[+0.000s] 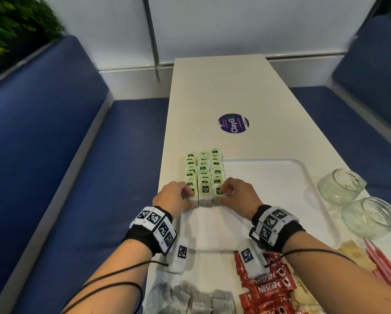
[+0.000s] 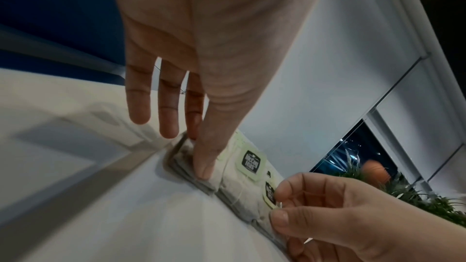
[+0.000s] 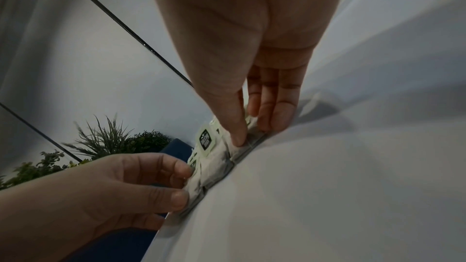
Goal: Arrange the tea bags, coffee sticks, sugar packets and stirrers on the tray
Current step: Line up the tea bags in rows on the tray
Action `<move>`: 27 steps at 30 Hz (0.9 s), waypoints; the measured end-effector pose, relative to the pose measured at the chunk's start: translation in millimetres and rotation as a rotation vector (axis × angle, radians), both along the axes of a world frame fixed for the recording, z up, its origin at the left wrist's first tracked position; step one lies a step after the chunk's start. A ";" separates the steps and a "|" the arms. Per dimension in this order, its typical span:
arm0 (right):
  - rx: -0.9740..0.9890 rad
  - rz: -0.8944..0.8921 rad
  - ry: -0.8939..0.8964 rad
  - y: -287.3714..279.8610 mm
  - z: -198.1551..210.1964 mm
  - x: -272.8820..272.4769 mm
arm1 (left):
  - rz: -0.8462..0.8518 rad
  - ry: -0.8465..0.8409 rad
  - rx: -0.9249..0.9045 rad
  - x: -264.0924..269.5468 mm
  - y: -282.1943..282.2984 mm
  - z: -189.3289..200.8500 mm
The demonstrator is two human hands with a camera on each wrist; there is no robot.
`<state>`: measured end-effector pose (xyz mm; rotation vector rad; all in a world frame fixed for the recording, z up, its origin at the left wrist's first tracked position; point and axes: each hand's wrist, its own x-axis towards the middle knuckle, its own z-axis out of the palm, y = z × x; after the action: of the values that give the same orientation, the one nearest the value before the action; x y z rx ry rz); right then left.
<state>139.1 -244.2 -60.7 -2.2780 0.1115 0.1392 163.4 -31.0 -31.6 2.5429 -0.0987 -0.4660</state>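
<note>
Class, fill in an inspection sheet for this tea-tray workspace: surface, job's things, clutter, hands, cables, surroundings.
Surface: white table with a purple sticker.
Job's things: green-tagged tea bags in three rows on the white tray; loose tea bags, Nescafe sticks, brown sugar packets and pink stirrers at the near edge.
Clutter: two glass bowls.
Hands: left hand and right hand pinch the nearest tea bags.
Cables: black cords along both forearms.
Surroundings: blue benches, plants.
</note>
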 end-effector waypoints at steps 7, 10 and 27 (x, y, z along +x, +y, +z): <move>-0.015 0.036 -0.047 -2.8 25.7 -32.4 | -0.045 -0.044 -0.009 -25.2 1.3 17.6; -0.013 0.104 -0.024 -1.5 35.8 -59.8 | -0.104 -0.050 -0.028 -58.2 3.5 20.2; -0.340 0.560 0.252 34.8 34.9 -164.6 | -0.453 0.115 0.205 -176.6 11.1 12.6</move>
<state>-25.4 -209.4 -25.8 -2.5634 -0.4051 0.7487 -13.2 -19.9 -19.0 2.6824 -0.6216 -0.8305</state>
